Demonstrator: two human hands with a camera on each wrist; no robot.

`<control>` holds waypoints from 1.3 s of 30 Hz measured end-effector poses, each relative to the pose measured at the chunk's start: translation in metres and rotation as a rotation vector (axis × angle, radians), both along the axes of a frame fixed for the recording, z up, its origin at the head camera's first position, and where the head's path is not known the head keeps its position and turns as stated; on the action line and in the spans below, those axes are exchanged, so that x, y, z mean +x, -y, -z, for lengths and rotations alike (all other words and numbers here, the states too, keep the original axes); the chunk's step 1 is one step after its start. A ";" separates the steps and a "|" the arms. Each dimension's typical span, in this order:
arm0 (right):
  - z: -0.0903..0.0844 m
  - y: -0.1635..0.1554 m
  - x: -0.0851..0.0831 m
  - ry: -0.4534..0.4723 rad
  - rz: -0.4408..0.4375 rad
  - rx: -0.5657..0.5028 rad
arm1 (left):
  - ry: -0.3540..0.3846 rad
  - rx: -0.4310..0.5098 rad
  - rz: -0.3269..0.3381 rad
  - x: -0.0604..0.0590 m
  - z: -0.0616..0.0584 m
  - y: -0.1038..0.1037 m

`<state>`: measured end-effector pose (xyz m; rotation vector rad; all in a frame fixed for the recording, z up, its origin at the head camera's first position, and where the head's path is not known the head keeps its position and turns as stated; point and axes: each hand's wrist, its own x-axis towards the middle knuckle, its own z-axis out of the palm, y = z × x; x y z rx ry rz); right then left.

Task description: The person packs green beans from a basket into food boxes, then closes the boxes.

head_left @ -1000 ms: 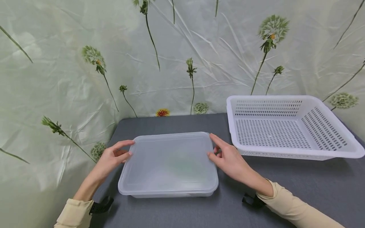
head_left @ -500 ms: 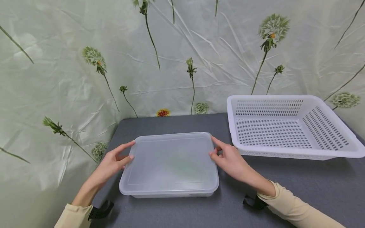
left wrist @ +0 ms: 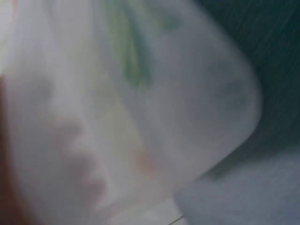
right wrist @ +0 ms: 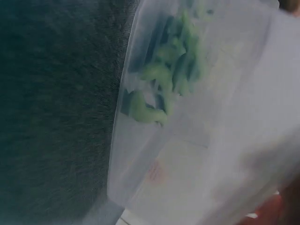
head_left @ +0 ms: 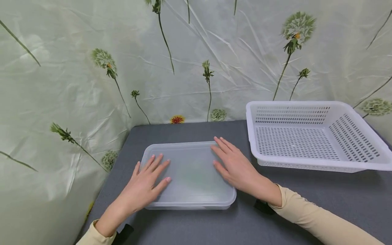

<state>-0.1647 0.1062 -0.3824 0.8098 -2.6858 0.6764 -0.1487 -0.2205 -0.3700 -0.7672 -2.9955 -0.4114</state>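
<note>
A shallow translucent plastic box point(head_left: 190, 177) with its lid on lies on the dark grey table point(head_left: 190, 131). Both hands lie flat on the lid with straight fingers. My left hand point(head_left: 147, 180) rests on the lid's left part, my right hand point(head_left: 234, 166) on its right part. Something green point(right wrist: 164, 89) shows faintly through the plastic in the right wrist view. The left wrist view is a blurred close look at the box point(left wrist: 140, 108) with a green smear inside.
An empty white perforated basket point(head_left: 309, 136) stands on the table to the right of the box. A pale floral backdrop point(head_left: 76, 85) hangs behind and along the left edge of the table. Dark table surface lies in front of the box.
Both hands have left the box's side edges and moved up onto the lid, now lying flat on it. The box sits slightly nearer and lower.
</note>
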 end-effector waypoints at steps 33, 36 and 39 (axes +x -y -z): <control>0.003 0.024 0.032 0.121 -0.149 0.235 | -0.049 -0.090 0.082 -0.043 0.010 -0.010; 0.002 0.024 0.032 0.117 -0.142 0.227 | -0.051 -0.084 0.090 -0.024 0.010 -0.008; 0.003 0.026 0.031 0.107 -0.147 0.224 | -0.040 -0.086 0.083 -0.006 0.011 -0.004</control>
